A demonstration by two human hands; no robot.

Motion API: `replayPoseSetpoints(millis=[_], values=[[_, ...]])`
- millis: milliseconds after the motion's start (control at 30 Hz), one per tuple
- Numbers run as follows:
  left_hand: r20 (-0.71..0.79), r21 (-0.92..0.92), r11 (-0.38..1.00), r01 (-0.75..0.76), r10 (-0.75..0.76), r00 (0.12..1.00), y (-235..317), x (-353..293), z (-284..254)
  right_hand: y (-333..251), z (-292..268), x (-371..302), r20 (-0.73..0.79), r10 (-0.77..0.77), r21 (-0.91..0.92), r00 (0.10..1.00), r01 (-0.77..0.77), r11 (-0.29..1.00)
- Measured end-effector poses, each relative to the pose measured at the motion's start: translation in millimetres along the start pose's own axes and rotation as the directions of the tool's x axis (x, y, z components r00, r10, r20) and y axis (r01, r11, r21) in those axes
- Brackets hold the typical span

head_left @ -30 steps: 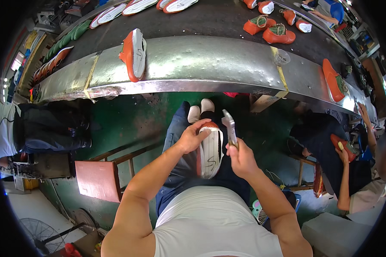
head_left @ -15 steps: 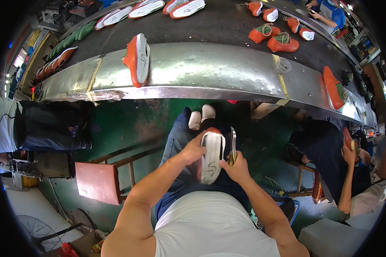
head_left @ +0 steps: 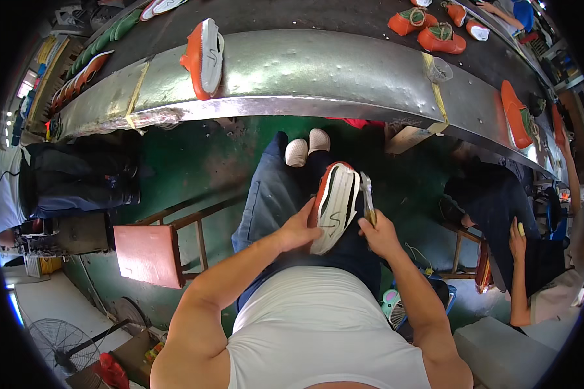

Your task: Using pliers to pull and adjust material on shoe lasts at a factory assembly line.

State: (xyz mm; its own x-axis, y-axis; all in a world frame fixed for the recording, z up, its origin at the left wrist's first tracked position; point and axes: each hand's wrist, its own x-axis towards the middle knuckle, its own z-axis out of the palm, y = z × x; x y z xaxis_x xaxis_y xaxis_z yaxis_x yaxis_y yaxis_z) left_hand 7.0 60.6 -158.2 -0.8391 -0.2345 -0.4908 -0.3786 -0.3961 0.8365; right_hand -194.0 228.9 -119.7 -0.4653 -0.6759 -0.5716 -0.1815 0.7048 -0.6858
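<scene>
Over my lap, my left hand point(head_left: 298, 232) grips an orange-red shoe point(head_left: 337, 209) by its side near the lower end. Its white bottom faces up, with a dark curved line on it and a dark edge along the right side. My right hand point(head_left: 379, 235) is closed around the handle of a hammer point(head_left: 368, 198), whose silver metal end stands upright just right of the shoe. The exact shape of its head is hard to make out. A narrow gap separates hammer and shoe.
Ahead is a metal-edged workbench point(head_left: 292, 68), with an orange shoe on its side point(head_left: 204, 59) and more orange shoes point(head_left: 440, 39). A clear cup point(head_left: 440, 70) sits near the edge. To the left stands a stool point(head_left: 148, 255), lower left a fan point(head_left: 61, 347). A co-worker's arm point(head_left: 520, 279) is at right.
The shoe has tilted, its upper end leaning right, and my left hand has slid lower along it. My right hand has moved right with the hammer. The whole view has shifted, lifting the bench.
</scene>
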Motion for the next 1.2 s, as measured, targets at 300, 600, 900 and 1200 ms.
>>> replayPoseSetpoints(millis=[300, 600, 900, 1200], values=[[-0.085, 0.346, 0.928, -0.138, 0.177, 0.98, -55.2, 10.9, 8.2, -14.2, -15.7, -31.1, 0.215, -0.593, -0.415, 0.776, 0.622, 0.664], [-0.592, 0.076, 0.993, -0.094, 0.121, 0.797, -60.8, 35.1, 30.2, -10.3, 27.8, -32.0, 0.242, -0.306, -0.437, 0.921, 0.385, 0.813], [-0.503, 0.547, 0.823, -0.15, 0.467, 0.727, -43.7, 19.2, 24.9, -38.1, 11.3, -2.3, 0.202, -0.344, -0.649, 0.917, 0.388, 0.655], [-0.123, 0.833, 0.537, -0.134, 0.416, 0.901, -9.8, 11.5, 12.2, -22.4, -38.9, 20.4, 0.487, 0.165, -0.123, 0.858, -0.119, 0.985]])
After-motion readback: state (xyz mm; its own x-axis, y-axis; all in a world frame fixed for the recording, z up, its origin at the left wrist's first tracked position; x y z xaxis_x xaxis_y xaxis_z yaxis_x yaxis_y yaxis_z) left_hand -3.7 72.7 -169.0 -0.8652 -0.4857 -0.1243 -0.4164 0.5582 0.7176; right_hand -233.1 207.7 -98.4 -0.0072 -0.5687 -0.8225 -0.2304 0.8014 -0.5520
